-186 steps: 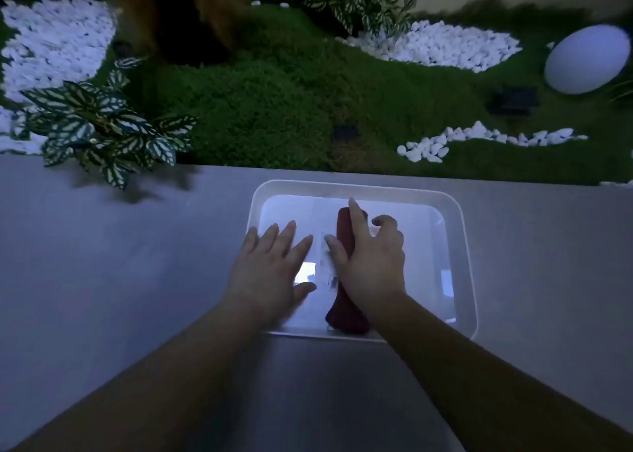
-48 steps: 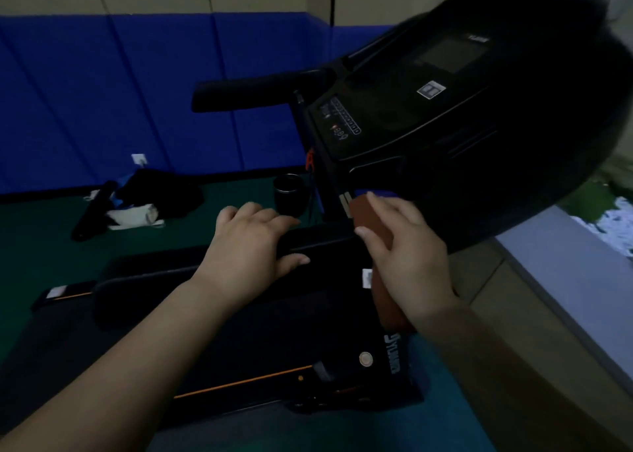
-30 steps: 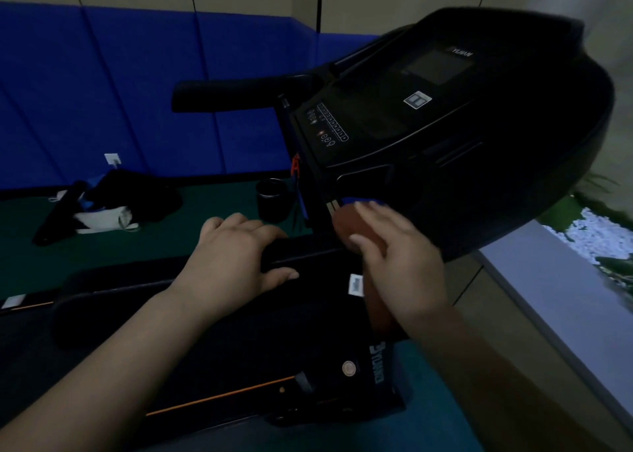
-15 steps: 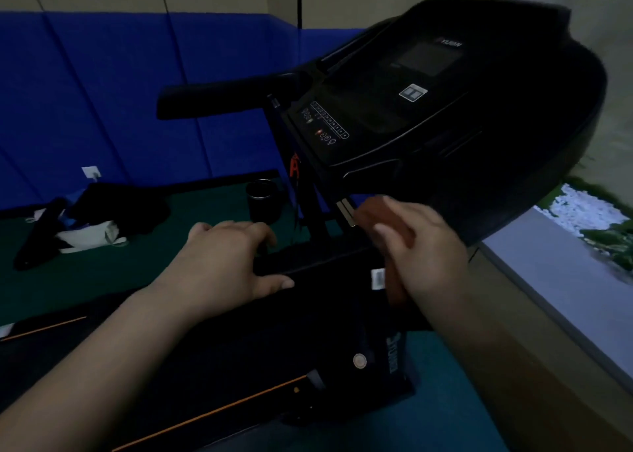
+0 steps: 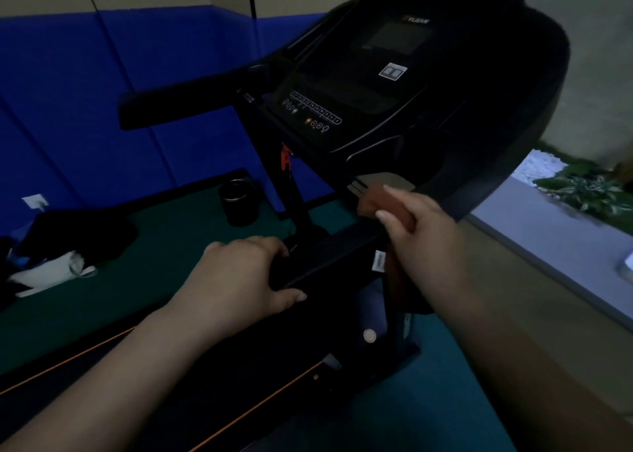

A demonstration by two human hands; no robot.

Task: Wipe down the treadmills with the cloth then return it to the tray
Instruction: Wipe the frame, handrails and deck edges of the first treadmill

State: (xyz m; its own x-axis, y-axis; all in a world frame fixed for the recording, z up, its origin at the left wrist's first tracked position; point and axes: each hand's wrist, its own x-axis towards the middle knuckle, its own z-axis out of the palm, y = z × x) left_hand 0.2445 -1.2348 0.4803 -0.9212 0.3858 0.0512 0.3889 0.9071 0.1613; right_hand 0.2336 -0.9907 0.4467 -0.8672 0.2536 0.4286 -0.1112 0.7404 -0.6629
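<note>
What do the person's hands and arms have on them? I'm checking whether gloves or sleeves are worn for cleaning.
Nothing shows: the left hand and right hand are bare, with no gloves, rings or watch visible. Both forearms are bare too, with no sleeve in view. The dim light hides finer detail.

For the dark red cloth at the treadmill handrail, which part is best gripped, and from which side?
Probably its upper end, from above and the right, as the right hand holds it now. The dark red cloth drapes over the black treadmill handrail, its lower part hanging beside the rail, so the bunched top offers the fingers purchase.
</note>
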